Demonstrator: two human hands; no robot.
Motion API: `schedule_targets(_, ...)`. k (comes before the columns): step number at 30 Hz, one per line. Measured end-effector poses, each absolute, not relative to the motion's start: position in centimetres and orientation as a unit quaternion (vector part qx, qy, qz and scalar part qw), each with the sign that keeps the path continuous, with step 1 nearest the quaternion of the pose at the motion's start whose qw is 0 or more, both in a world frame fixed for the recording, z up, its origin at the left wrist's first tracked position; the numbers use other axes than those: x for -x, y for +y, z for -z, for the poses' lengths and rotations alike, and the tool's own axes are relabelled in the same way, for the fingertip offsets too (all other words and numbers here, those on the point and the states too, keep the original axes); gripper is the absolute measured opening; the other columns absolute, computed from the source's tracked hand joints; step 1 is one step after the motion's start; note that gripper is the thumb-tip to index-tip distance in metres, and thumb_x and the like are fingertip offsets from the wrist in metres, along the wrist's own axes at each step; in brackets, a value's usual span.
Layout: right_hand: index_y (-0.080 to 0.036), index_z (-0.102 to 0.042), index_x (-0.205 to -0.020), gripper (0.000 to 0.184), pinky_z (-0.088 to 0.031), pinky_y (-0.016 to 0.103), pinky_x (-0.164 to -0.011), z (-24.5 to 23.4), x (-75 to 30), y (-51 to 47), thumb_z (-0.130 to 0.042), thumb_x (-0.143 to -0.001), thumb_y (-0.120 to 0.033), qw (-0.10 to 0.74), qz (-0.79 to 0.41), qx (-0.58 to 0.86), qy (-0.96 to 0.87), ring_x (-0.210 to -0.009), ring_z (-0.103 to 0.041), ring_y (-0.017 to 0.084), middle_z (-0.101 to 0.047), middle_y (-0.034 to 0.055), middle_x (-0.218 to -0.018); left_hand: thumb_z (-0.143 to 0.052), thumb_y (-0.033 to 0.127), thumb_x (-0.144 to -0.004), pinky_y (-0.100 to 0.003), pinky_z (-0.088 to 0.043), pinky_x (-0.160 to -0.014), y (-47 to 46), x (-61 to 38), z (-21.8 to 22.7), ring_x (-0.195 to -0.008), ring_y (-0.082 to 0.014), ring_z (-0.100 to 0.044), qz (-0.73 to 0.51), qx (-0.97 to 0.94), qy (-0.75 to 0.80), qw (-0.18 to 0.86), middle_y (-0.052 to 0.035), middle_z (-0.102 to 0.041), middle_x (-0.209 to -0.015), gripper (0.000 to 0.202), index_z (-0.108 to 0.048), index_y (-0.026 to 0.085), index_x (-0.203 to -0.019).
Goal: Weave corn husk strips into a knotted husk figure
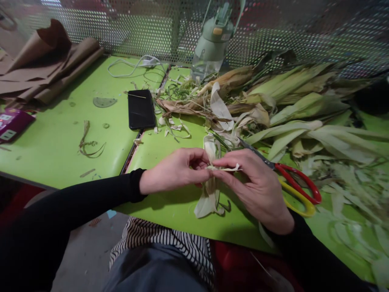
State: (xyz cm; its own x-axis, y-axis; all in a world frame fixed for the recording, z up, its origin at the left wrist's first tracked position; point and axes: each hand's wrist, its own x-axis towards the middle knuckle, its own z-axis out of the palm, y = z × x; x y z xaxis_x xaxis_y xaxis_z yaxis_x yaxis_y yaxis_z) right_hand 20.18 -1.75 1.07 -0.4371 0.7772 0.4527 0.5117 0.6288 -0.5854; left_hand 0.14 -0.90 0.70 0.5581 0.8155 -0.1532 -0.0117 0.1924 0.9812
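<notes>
Near the table's front edge, my left hand (180,168) and my right hand (253,184) meet around a pale corn husk bundle (209,200). Its upper part stands above my fingers, and a wider, flaring end hangs below them. A thin husk strip crosses its middle, with a loose end sticking out to the right. Both hands are closed, thumbs and fingertips pinching the bundle and strip at that crossing. The exact grip of the left fingertips is partly hidden. Scissors (296,182) with one red and one yellow handle lie just beyond my right hand.
Corn husks (291,101) and scraps pile up on the right of the green table (60,150). A water bottle (211,44) stands by the mesh partition. A black phone (141,109), a protractor (104,102), a white cable (133,65) and brown paper (57,77) lie left.
</notes>
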Motion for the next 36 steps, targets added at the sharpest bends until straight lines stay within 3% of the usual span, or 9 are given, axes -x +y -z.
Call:
schedule_targets(6, -0.028, -0.07, -0.102, 0.013, -0.055, 0.033, -0.075, -2.0, -21.6, -0.9, -0.064, -0.092, -0.033, 0.267, -0.189, 0.331, -0.885, -0.085, -0.069, 0.02, -0.072, 0.0039, -0.094, -0.063, 0.013, -0.082, -0.018, -0.045, -0.061, -0.6, 0.1, -0.7, -0.059, -0.0044, -0.054, -0.246, -0.549, 0.353, 0.717, 0.0061, -0.054, -0.068, 0.008, -0.055, 0.013, -0.082)
schedule_targets(14, -0.026, -0.068, -0.083, 0.015, -0.051, 0.03, -0.068, -1.9, -21.3, -1.2, -0.064, -0.091, -0.038, 0.297, -0.216, 0.373, -0.852, -0.071, -0.066, 0.017, -0.071, 0.0007, -0.079, -0.062, 0.02, -0.085, -0.02, -0.046, -0.063, -0.9, -0.3, -0.9, -0.063, -0.0066, -0.055, -0.278, -0.553, 0.36, 0.698, 0.0045, -0.056, -0.071, 0.014, -0.058, 0.013, -0.096)
schedule_targets(21, -0.022, -0.065, -0.075, 0.03, -0.046, 0.026, -0.054, -1.8, -20.6, -1.8, -0.066, -0.088, -0.05, 0.295, -0.331, 0.481, -0.757, -0.061, -0.06, 0.014, -0.066, -0.001, -0.069, -0.066, 0.022, -0.081, -0.021, -0.043, -0.065, -1.8, -0.5, -1.1, -0.069, -0.0083, -0.053, -0.325, -0.628, 0.399, 0.584, 0.0007, -0.061, -0.079, 0.014, -0.061, 0.013, -0.091)
schedule_targets(26, -0.023, -0.062, -0.074, 0.026, -0.045, 0.029, -0.056, -2.1, -20.3, -2.2, -0.062, -0.092, -0.042, 0.28, -0.234, 0.444, -0.818, -0.06, -0.06, 0.015, -0.067, 0.0, -0.068, -0.066, 0.041, -0.086, -0.021, -0.04, -0.058, -1.6, -0.5, -1.1, -0.064, -0.0081, -0.052, -0.297, -0.609, 0.388, 0.625, 0.0002, -0.061, -0.073, 0.029, -0.059, 0.013, -0.082)
schedule_targets(30, -0.025, -0.063, -0.076, 0.02, -0.048, 0.031, -0.061, -2.1, -20.3, -2.2, -0.063, -0.092, -0.037, 0.293, -0.219, 0.431, -0.825, -0.063, -0.062, 0.016, -0.069, 0.0002, -0.072, -0.065, 0.04, -0.088, -0.021, -0.043, -0.059, -1.3, -0.6, -0.8, -0.059, -0.0077, -0.054, -0.298, -0.575, 0.381, 0.66, 0.0025, -0.058, -0.063, 0.03, -0.056, 0.014, -0.077)
schedule_targets(36, -0.024, -0.066, -0.076, 0.021, -0.051, 0.029, -0.059, -1.6, -20.5, -2.0, -0.071, -0.086, -0.041, 0.338, -0.288, 0.488, -0.751, -0.064, -0.061, 0.015, -0.068, 0.0, -0.073, -0.063, 0.031, -0.091, -0.022, -0.051, -0.069, -1.5, -0.9, -0.8, -0.066, -0.0069, -0.062, -0.346, -0.476, 0.357, 0.725, 0.0012, -0.063, -0.072, 0.023, -0.055, 0.013, -0.08)
